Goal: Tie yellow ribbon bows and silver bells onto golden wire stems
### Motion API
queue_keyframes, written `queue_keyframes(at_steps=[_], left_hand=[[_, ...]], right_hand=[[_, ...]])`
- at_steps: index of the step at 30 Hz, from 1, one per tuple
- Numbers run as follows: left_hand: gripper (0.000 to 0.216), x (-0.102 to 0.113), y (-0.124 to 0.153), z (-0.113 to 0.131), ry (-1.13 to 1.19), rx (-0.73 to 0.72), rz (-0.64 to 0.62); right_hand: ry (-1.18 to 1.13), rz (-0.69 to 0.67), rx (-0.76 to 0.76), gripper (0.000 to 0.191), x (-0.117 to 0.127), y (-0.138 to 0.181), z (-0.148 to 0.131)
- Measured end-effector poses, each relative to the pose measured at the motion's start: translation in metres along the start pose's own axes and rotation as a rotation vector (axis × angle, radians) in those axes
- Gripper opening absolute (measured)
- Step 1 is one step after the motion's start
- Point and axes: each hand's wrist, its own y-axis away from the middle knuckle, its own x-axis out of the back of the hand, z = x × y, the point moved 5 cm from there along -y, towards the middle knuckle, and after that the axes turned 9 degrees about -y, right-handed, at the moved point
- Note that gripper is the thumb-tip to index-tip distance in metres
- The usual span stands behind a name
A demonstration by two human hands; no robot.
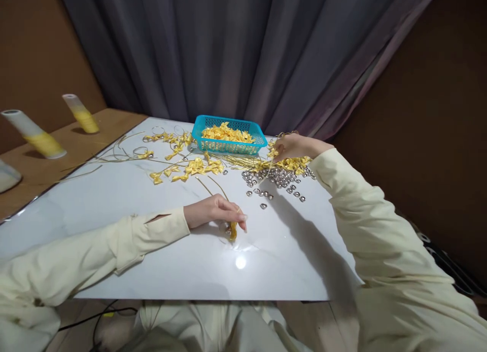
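Note:
My left hand [215, 211] rests low over the middle of the white table, thumb and fingers pinched on a gold cord. Two cord ends stick out behind the hand; a small yellow ribbon piece [233, 231] with a silvery bead hangs below the fingertips. At the back right, my right hand [294, 146] has its fingers closed around a thin gold cord [271, 170], beside yellow ribbon bows [294, 164]. Part of its grip is hidden. Under and in front of it lie a bundle of gold cords [241, 162] and a heap of silvery heart-like beads [279, 177].
A turquoise basket [230, 148] full of yellow bows stands at the back against a grey curtain [213, 53]. More yellow bows [196, 166] and loose cords lie left of it. Two yellow thread cones [43, 143] stand on the wooden surface at the left.

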Motion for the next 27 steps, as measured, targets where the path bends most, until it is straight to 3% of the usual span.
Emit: queue_keyframes(at_steps=[3,8,11,14,18,21,23,25,27], left_hand=[[0.035,-0.002,-0.001,-0.003,0.053,0.020,0.007],[0.033,-0.009,-0.003,-0.009,0.386,0.049,0.037],[0.031,-0.012,-0.005,-0.009,0.502,0.039,0.029],[0.031,-0.011,-0.006,-0.008,0.508,0.028,0.024],[0.031,-0.010,-0.006,-0.008,0.514,0.005,0.021],[0.029,-0.009,-0.007,-0.008,0.522,0.000,0.028],[0.028,-0.009,-0.006,-0.009,0.499,0.015,0.039],[0.028,-0.008,-0.006,-0.009,0.455,0.032,0.051],[0.027,-0.008,-0.006,-0.010,0.420,0.043,0.057]], right_hand=[[0.037,-0.117,0.011,0.035,-0.005,-0.003,-0.010],[0.043,-0.052,0.142,0.037,-0.005,-0.004,-0.035],[0.017,-0.030,0.140,0.031,0.002,0.006,-0.024],[-0.039,-0.065,-0.048,0.025,0.015,0.032,0.015],[-0.037,-0.124,-0.250,0.017,0.023,0.098,0.085],[-0.317,-0.246,-0.655,0.021,-0.001,0.167,0.147],[-0.462,-0.291,-0.805,0.021,-0.023,0.208,0.175],[-0.506,-0.251,-0.808,0.027,-0.041,0.235,0.190],[-0.400,-0.129,-0.778,0.028,-0.047,0.248,0.200]])
